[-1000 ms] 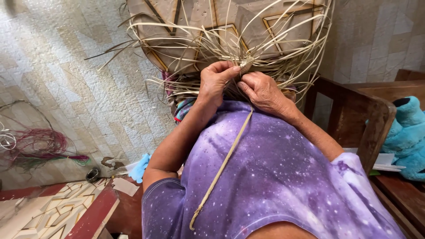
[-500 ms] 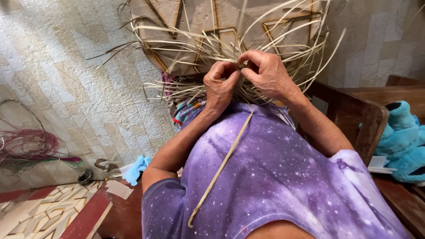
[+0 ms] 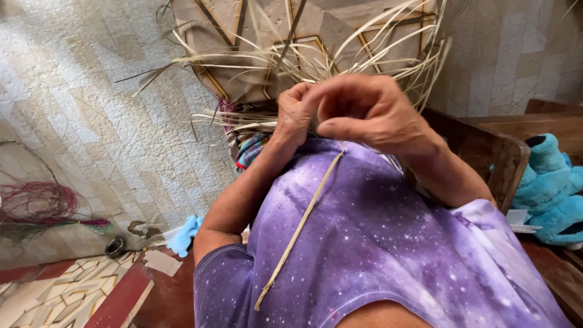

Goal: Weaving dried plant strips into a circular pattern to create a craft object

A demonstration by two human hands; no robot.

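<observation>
A half-woven piece of pale straw strips [image 3: 303, 54] with many loose ends sits in front of me, over a tan surface with dark lines. My left hand [image 3: 296, 112] is closed on strips at its near edge. My right hand [image 3: 371, 112] is curled right beside it, fingertips pinching the same strips and partly covering the left hand's fingers. One long flat straw strip [image 3: 299, 228] runs from the hands down over my purple speckled shirt [image 3: 376, 255]. The exact spot that the fingers grip is hidden.
A wooden bench [image 3: 486, 152] stands at the right with a blue plush toy [image 3: 546, 188] on it. On the patterned floor at the left lie a bundle of pink and green strands [image 3: 39, 206], a blue cloth [image 3: 185, 234] and a small dark ring [image 3: 115, 246].
Both hands have risen toward the camera and closed together. My right hand has come over the left, and the woven piece now sits higher in view.
</observation>
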